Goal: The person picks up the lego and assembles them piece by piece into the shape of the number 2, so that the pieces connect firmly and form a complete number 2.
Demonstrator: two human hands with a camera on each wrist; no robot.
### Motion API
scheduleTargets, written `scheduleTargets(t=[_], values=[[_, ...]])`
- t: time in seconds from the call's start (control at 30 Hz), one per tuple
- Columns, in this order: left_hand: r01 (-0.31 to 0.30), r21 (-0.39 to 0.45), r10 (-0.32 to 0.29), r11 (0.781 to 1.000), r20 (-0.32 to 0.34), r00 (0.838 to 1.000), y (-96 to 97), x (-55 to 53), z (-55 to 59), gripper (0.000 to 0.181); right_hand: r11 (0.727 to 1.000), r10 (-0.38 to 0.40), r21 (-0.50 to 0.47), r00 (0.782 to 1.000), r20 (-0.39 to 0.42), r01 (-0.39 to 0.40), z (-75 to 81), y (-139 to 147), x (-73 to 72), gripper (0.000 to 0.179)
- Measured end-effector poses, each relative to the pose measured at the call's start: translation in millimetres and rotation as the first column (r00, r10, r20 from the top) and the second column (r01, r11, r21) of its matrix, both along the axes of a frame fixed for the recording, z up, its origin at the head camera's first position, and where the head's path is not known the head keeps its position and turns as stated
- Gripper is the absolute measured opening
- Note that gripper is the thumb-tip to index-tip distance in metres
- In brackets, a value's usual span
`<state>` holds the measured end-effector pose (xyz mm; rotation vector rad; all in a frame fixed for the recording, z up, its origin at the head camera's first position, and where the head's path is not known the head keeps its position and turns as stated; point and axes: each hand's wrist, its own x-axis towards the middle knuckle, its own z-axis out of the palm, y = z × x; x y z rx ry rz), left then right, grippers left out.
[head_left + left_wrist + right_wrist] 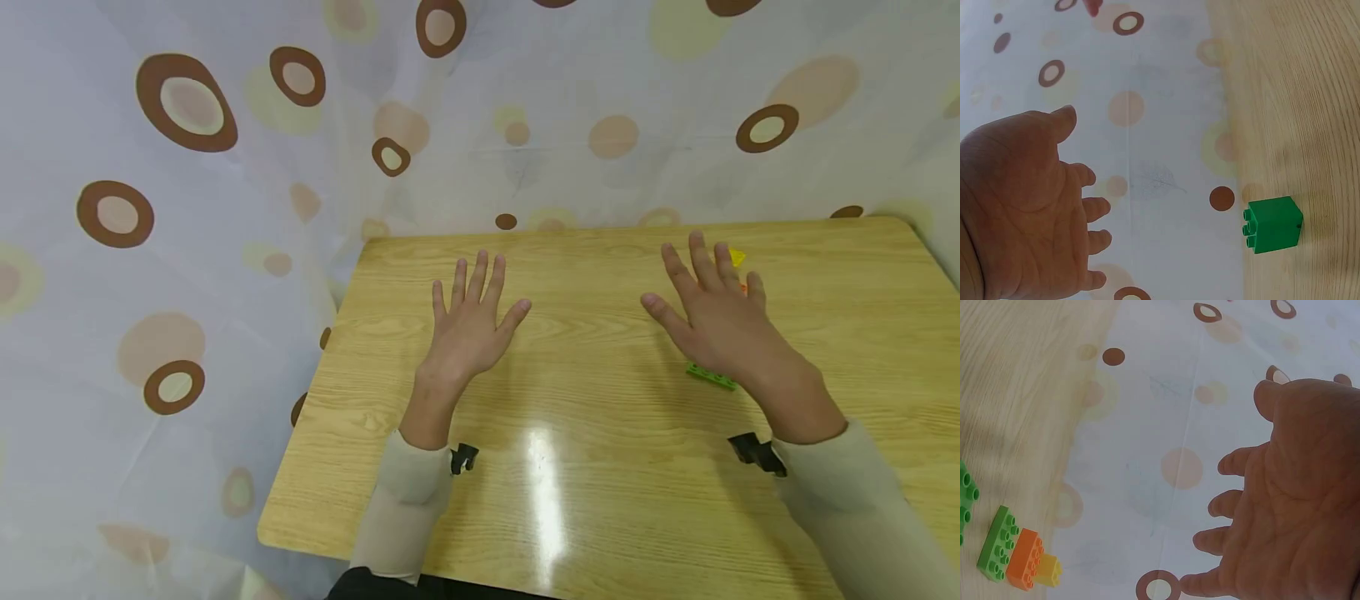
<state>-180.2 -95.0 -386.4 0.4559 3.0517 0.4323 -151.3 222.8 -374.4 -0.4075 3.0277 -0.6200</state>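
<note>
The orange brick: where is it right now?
In the right wrist view, the orange brick is at lower left on the table, between a green brick and a yellow brick.

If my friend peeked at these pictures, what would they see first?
Probably the left hand and right hand, spread above the wooden table. Then, perhaps, the bright green block at the left wrist view's lower right, and the orange block at the right wrist view's lower left.

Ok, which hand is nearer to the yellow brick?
Right. In the head view, the right hand appears close beside the yellow brick; the left hand is well off to its left.
</note>
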Motion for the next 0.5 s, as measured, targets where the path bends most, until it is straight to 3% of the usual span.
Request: scheduleTargets(t=[0.3,0.4,0.5], values=[[-0.001,0.012,0.001,1.0,-0.011,1.0,-2.4,-0.9,-2.7,0.076,1.0,-0.004,-0.022,1.0,-0.007,0.004,-3.3,2.4,0.3,0.075],[-0.005,0.073,0.005,0.997,0.004,1.0,-6.2,-0.4,-8.2,0.075,0.999,0.008,-0.048,0.999,-0.031,-0.009,-10.9,7.8,2.2,0.076],[-0.023,0.149,0.02,0.989,0.019,1.0,-14.5,-0.9,-20.8,0.078,0.997,0.002,-0.081,0.999,-0.043,-0.005,-23.9,19.9,5.2,0.079]])
